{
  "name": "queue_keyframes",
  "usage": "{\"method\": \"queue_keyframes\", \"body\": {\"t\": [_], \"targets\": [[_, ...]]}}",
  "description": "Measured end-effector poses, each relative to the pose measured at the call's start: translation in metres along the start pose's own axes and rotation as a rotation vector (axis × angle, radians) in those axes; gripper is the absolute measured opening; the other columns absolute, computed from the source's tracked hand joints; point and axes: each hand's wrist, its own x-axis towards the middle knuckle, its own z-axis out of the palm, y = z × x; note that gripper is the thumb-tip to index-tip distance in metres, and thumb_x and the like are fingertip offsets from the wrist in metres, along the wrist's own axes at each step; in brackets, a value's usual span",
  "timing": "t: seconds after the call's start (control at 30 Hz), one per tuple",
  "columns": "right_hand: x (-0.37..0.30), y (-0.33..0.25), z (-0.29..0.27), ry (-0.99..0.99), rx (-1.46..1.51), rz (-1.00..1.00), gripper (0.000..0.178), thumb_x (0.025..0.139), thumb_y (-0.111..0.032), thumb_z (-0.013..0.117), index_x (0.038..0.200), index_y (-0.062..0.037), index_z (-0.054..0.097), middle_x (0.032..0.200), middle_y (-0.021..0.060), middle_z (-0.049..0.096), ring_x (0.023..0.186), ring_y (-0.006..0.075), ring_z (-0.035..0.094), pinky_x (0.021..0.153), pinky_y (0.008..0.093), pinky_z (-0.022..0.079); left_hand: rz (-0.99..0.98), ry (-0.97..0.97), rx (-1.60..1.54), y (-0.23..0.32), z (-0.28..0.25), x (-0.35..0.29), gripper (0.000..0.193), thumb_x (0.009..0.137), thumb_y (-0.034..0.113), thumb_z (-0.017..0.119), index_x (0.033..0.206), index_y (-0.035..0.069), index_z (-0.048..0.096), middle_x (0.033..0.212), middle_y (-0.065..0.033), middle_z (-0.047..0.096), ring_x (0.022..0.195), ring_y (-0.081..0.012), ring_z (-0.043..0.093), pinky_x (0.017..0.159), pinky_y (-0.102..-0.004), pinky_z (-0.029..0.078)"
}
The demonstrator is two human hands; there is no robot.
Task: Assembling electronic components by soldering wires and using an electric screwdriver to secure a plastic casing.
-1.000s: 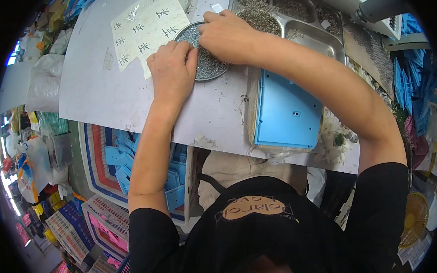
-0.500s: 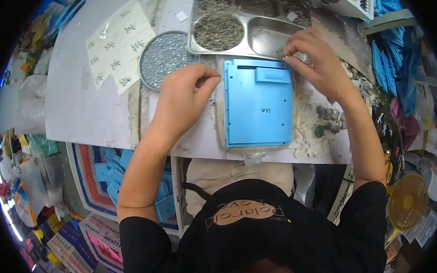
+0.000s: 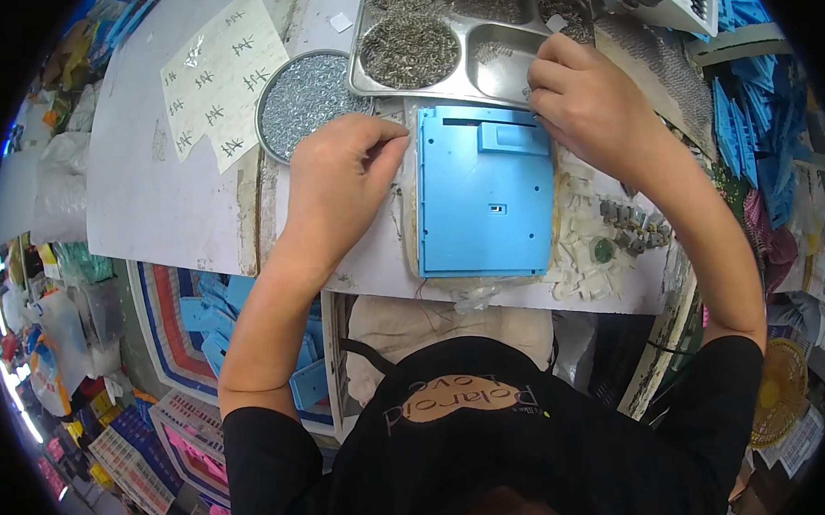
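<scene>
A blue plastic panel (image 3: 470, 195) with a raised block near its top edge and a small slot in the middle lies flat on the bench in front of me. By its upper left corner is my left hand (image 3: 345, 182), thumb and index finger pinched together; whatever they hold is too small to make out. My right hand (image 3: 595, 107) curls over the near edge of a metal compartment tray (image 3: 382, 87), just above the panel's upper right corner. Its fingers are bent inward, and their tips are mostly hidden. Tiny metal parts (image 3: 410, 53) fill several of the tray's compartments.
A round dish of small silvery pieces (image 3: 309, 101) stands left of the tray. Beyond it lies a sheet of paper with handwritten marks (image 3: 207, 78). Small white parts (image 3: 582, 250) and metal parts (image 3: 632, 220) are scattered right of the panel. A bin of blue pieces (image 3: 163, 333) sits below left.
My right hand has turned and curled more at the tray's edge, with the elbow swinging outward to the right. My left hand has shifted only slightly, staying pinched.
</scene>
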Motion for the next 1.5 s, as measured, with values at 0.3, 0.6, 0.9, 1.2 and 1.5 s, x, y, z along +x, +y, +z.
{"method": "queue_keyframes", "body": {"t": [0.3, 0.6, 0.9, 1.2, 1.5], "targets": [[0.013, -0.006, -0.031, 0.003, 0.094, 0.043, 0.009, 0.071, -0.009, 0.073, 0.079, -0.0039, 0.073, 0.086, 0.0043, 0.063, 0.098, 0.0251, 0.060, 0.083, 0.0375, 0.050, 0.319, 0.033, 0.202, 0.005, 0.008, 0.007, 0.010, 0.083, 0.003, 0.073, 0.093, 0.003, 0.073, 0.088, -0.0106, 0.070, 0.077, -0.0299, 0.069, 0.070, -0.0373, 0.056], [-0.075, -0.067, -0.001, 0.327, 0.583, 0.645, 0.016, 0.078, -0.009, 0.080, 0.094, -0.0079, 0.081, 0.093, 0.0078, 0.070, 0.097, 0.0241, 0.062, 0.084, 0.0349, 0.049, 0.455, -0.130, 0.360, 0.008, 0.005, 0.016, 0.021, 0.077, -0.001, 0.073, 0.097, 0.004, 0.072, 0.094, -0.0108, 0.069, 0.081, -0.0314, 0.069, 0.072, -0.0389, 0.057], [-0.063, -0.083, 0.014, 0.353, 0.474, 0.545, 0.018, 0.073, -0.009, 0.082, 0.091, -0.0106, 0.081, 0.092, 0.0039, 0.069, 0.091, 0.0246, 0.060, 0.078, 0.0359, 0.051, 0.077, 0.026, -0.026, 0.006, -0.005, -0.012, 0.013, 0.087, -0.003, 0.071, 0.099, -0.001, 0.075, 0.090, -0.0125, 0.073, 0.076, -0.0211, 0.070, 0.068, -0.0298, 0.055], [-0.063, -0.075, -0.003, 0.281, 0.321, 0.375, 0.024, 0.071, -0.006, 0.082, 0.095, -0.0104, 0.080, 0.092, 0.0043, 0.068, 0.087, 0.0261, 0.060, 0.075, 0.0365, 0.051, 0.252, -0.021, -0.181, 0.055, 0.038, -0.023, 0.014, 0.083, 0.003, 0.078, 0.096, 0.005, 0.077, 0.086, -0.0056, 0.070, 0.074, -0.0187, 0.065, 0.069, -0.0316, 0.049], [-0.106, -0.084, -0.008, 0.332, 0.353, 0.556, 0.030, 0.072, 0.000, 0.080, 0.101, -0.0091, 0.079, 0.092, 0.0068, 0.067, 0.083, 0.0261, 0.059, 0.072, 0.0362, 0.050, 0.522, -0.154, 0.102, 0.061, 0.069, -0.027, 0.020, 0.077, 0.014, 0.083, 0.097, 0.012, 0.077, 0.090, 0.0015, 0.064, 0.078, -0.0185, 0.059, 0.080, -0.0381, 0.041]]}}
